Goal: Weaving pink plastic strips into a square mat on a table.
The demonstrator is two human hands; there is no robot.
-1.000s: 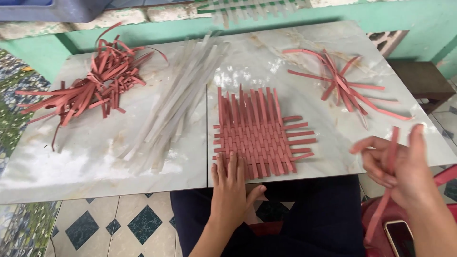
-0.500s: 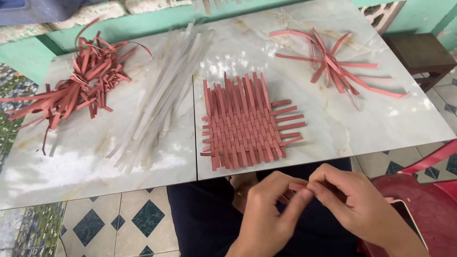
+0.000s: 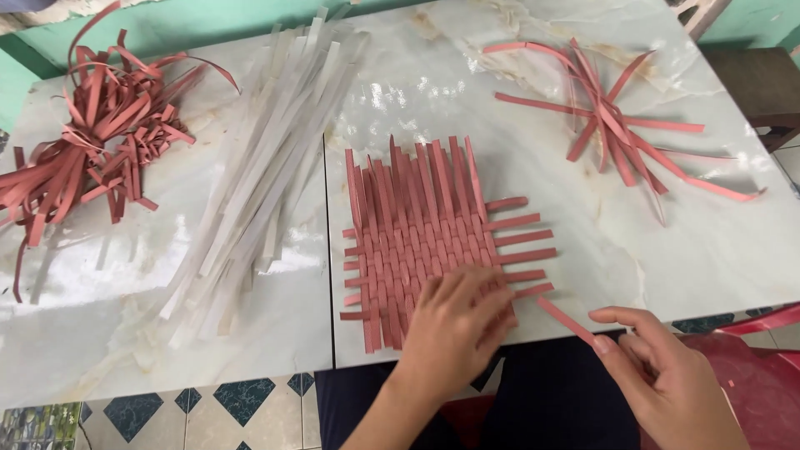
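Head view, looking down on the marble table (image 3: 683, 250). I see the woven red mat (image 3: 429, 242) lying flat near the table's front edge, at centre. My left hand (image 3: 457, 325) rests palm-down on the mat's near right corner, fingers spread and flat, gripping nothing. My right hand (image 3: 667, 383) sits off the table edge, just right of the mat; its thumb and fingers pinch one end of a loose red strip (image 3: 567, 321), whose other end reaches up-left to the mat's lower right side beside the left fingertips. Far right on the table: a loose fan of red strips (image 3: 617, 125). Centre left: a bundle of pale strips (image 3: 258, 175). Far left: a tangled heap of red strips (image 3: 92, 142).
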